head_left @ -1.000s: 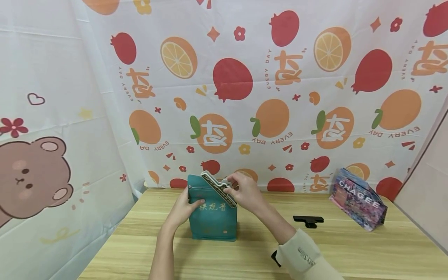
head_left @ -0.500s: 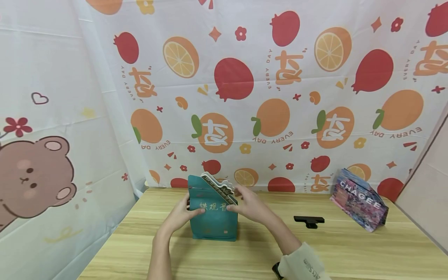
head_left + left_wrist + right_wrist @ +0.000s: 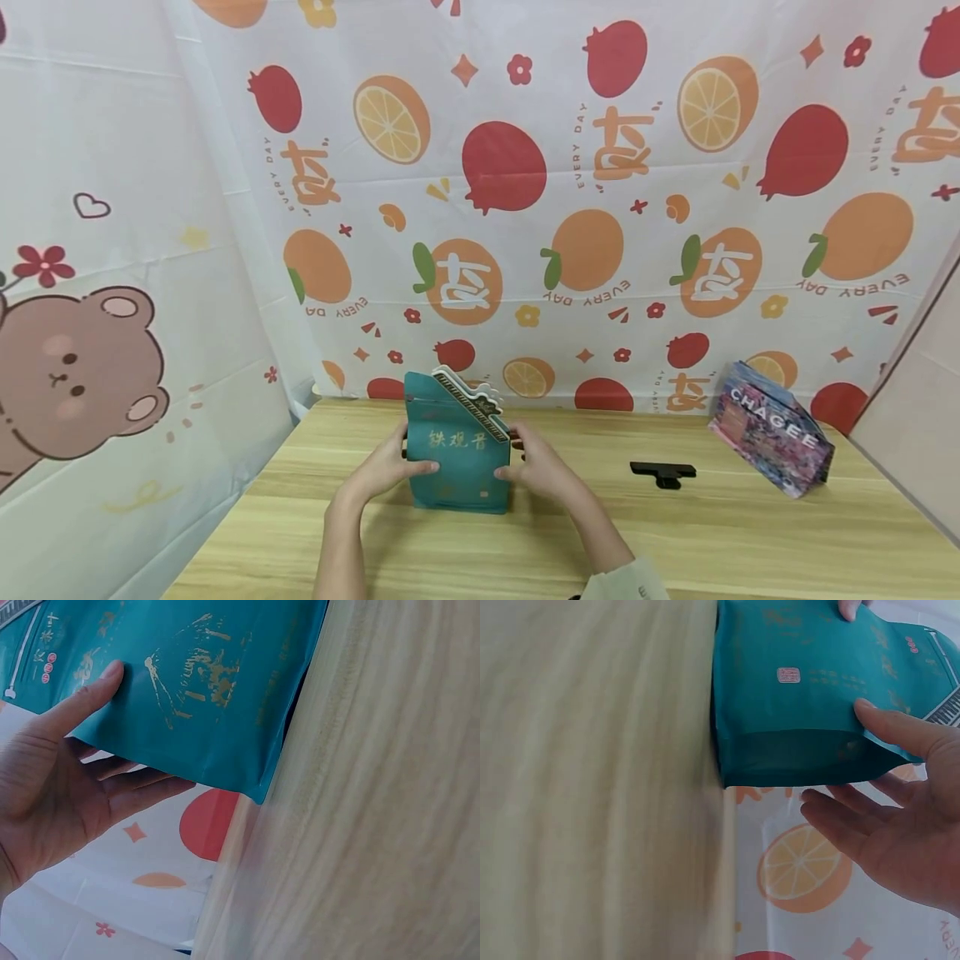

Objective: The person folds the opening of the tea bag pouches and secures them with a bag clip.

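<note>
A teal tea bag [image 3: 459,479] with gold lettering stands upright on the table in the head view. Across its top right corner sits a slanted white clip [image 3: 480,410] with a dark, gold-striped edge. My left hand [image 3: 386,468] holds the bag's left side, thumb on the front and fingers behind. On the opposite side, my right hand [image 3: 542,471] grips the bag in the same way, below the clip. The left wrist view shows the thumb [image 3: 90,694] pressed on the bag's printed face. From the right wrist, the bag's side gusset [image 3: 795,754] shows beside my fingers.
A black clip [image 3: 663,472] lies on the wooden table [image 3: 585,575] to the right. Beyond it stands a colourful bag marked CHAGEE [image 3: 772,429]. A fruit-printed cloth [image 3: 570,333] hangs behind the table.
My right hand has let go of the white clip and moved down to the bag's right side. The left hand has slid slightly lower. The clip stays on the bag's corner.
</note>
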`<state>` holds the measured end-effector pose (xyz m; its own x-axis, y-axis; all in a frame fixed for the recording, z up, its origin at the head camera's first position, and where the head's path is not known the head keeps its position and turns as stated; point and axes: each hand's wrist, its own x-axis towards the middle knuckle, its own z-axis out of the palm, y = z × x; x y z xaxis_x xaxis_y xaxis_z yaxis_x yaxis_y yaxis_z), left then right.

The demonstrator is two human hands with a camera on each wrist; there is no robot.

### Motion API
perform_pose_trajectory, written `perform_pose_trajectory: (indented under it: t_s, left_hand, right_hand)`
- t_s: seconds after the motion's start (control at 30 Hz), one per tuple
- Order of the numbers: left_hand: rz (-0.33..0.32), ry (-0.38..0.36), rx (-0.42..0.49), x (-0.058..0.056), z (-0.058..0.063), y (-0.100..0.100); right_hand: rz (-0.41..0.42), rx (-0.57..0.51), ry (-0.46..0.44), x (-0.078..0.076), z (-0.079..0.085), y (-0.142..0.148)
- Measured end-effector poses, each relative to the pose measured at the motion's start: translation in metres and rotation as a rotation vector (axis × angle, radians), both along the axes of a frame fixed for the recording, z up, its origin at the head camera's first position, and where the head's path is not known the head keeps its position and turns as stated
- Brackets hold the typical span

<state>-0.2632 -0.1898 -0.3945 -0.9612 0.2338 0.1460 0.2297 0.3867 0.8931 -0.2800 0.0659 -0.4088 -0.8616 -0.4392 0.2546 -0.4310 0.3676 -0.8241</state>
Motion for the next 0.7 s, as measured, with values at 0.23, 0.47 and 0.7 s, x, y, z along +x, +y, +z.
perform_pose_trajectory:
  t_s: [0.23, 0.47, 0.7]
  left_hand:
    - [0.011, -0.021, -0.006, -0.0001, 0.0010, -0.0006]
    - [0.018, -0.018, -0.037, -0.0003, 0.0023, -0.0001]
    - [0.029, -0.011, -0.064, 0.0027, 0.0031, 0.0030]
  right_hand:
    - [0.008, -0.015, -0.055, 0.0019, -0.0067, -0.0028]
    - [0.010, -0.005, -0.070, 0.0039, -0.0080, -0.0037]
    - [0.028, 0.001, -0.049, 0.0055, -0.0104, -0.0020]
